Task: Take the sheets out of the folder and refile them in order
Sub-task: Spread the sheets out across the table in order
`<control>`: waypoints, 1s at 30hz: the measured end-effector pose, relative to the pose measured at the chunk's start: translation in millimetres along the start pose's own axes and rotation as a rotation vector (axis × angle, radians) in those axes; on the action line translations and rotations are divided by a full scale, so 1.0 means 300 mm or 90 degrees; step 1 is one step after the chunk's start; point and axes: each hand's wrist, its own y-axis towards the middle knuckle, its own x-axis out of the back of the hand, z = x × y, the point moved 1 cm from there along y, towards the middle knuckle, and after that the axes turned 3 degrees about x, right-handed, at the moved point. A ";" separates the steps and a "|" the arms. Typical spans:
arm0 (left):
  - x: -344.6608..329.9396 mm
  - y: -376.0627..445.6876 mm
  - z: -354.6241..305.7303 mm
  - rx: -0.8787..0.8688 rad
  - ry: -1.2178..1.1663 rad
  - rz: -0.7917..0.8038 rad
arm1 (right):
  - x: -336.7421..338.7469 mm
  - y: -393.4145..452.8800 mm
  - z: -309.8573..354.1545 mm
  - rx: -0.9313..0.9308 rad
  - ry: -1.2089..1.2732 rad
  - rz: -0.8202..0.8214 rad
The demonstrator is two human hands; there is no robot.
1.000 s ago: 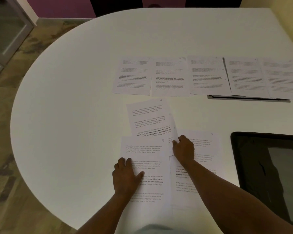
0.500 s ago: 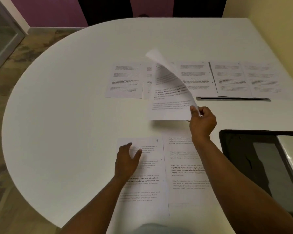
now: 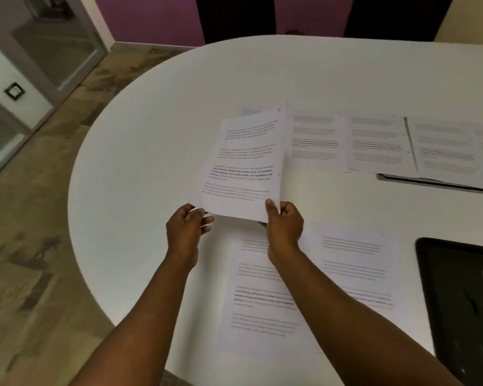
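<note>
Half a second before, only the right hand [image 3: 284, 222] had held the lifted sheet [image 3: 247, 165] while the left hand [image 3: 185, 229] lay flat on a page at 6 o'clock; by this moment the left hand had come up off that page and joined the grip. The sheet, which had curled over at its top, now hung almost flat and had swung toward 11 o'clock, covering the leftmost page of the far row [image 3: 374, 143].

The held sheet was white, printed with four blocks of text, the third in bold, and a handwritten mark sat at its upper right corner, too blurred to read. It was raised above the white table [image 3: 140, 151], tilted slightly with its top leaning to 1 o'clock.

The left hand pinched the sheet's lower left corner, fingers curled beneath the paper. The right hand pinched the lower right corner, thumb on top and pointing to 12 o'clock. Both forearms reached in from 6 o'clock.

Two more printed sheets [image 3: 357, 263] lay side by side on the table at 5 o'clock, partly under the arms. At 2 o'clock the row's right-hand pages rested on the dark folder [image 3: 435, 183]. A black tray [image 3: 430, 263] sat at 4 o'clock.
</note>
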 end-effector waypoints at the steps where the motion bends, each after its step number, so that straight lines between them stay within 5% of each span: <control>1: 0.041 0.020 -0.001 0.017 -0.015 -0.022 | -0.042 -0.017 -0.022 -0.009 -0.006 0.016; 15: 0.455 0.365 -0.002 0.123 0.069 -0.198 | -0.478 -0.111 -0.319 -0.265 -0.153 0.267; 30: 0.602 0.578 0.031 0.179 0.136 -0.294 | -0.694 -0.056 -0.388 -0.231 -0.360 0.389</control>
